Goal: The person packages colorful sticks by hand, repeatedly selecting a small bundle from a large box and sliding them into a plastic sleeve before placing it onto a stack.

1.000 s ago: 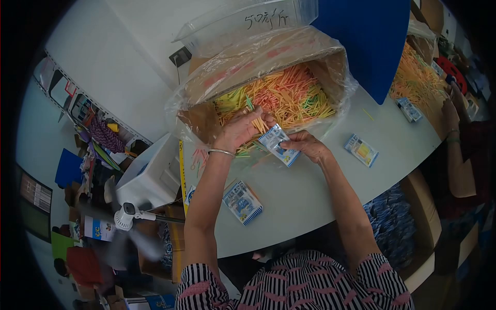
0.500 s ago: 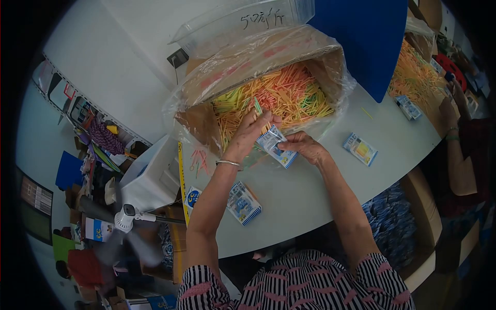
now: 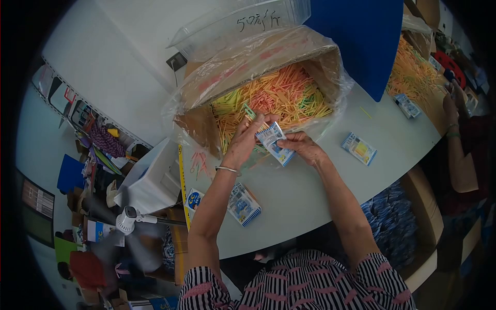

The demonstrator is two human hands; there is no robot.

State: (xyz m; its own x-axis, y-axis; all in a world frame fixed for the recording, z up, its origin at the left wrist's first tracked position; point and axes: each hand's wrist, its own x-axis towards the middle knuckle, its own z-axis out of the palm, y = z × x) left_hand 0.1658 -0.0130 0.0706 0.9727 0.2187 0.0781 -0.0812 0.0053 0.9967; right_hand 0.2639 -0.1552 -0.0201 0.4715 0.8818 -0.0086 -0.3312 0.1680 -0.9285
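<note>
Several thin coloured sticks [image 3: 250, 112] are pinched in my left hand [image 3: 245, 138], their ends at the top of a blue and white packet [image 3: 277, 145]. My right hand [image 3: 304, 146] grips the lower right side of that packet between thumb and fingers. Both hands are just in front of an open cardboard box [image 3: 199, 124] lined with clear plastic, full of orange, pink, yellow and green sticks [image 3: 279, 95]. A stack of similar packets [image 3: 243, 204] lies near my left forearm. Another packet [image 3: 359, 148] lies to the right, showing yellow.
A fan [image 3: 127, 219] and a white bin [image 3: 154, 178] stand at the left. A blue panel [image 3: 356, 41] rises behind the table [image 3: 289, 206]. At the right, a co-worker's arm [image 3: 460, 155] is near another pile of sticks [image 3: 413, 72] and a packet [image 3: 407, 106].
The sticks in my left hand have shifted slightly left. The packet is a little higher and to the left, with both hands still on it. The co-worker's hand has moved slightly.
</note>
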